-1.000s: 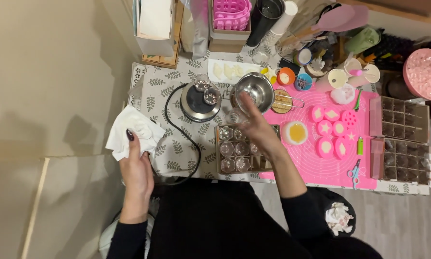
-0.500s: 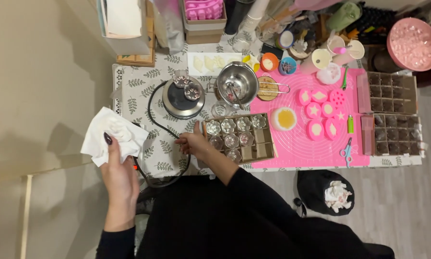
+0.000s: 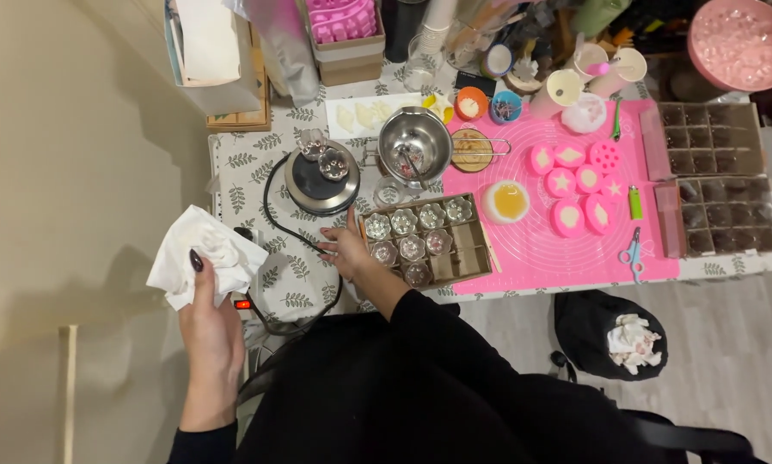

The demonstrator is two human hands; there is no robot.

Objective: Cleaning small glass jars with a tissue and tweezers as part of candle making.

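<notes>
My left hand (image 3: 204, 320) grips a crumpled white cloth (image 3: 199, 253) off the table's left edge. My right hand (image 3: 346, 249) rests on the leaf-patterned tablecloth (image 3: 293, 268), fingers against the left side of a brown cardboard box (image 3: 426, 240) divided into cells. Several cells hold small clear flower-shaped glass cups. Just beyond the hand a round black hot plate (image 3: 321, 179) carries two small glass cups, and its black cable (image 3: 270, 206) loops past my wrist. A steel bowl (image 3: 413, 146) stands to the right of the plate.
A pink silicone mat (image 3: 551, 249) holds pink moulds, a yellow candle (image 3: 506, 200), a green lighter and scissors (image 3: 632, 253). Divided trays (image 3: 718, 180) stand at the right. Cups, jars and boxes crowd the back. A black bag (image 3: 609, 333) sits on the floor.
My right hand came back from the steel bowl to the left side of the cardboard box. My left hand has stayed on the white cloth. The view shifted.
</notes>
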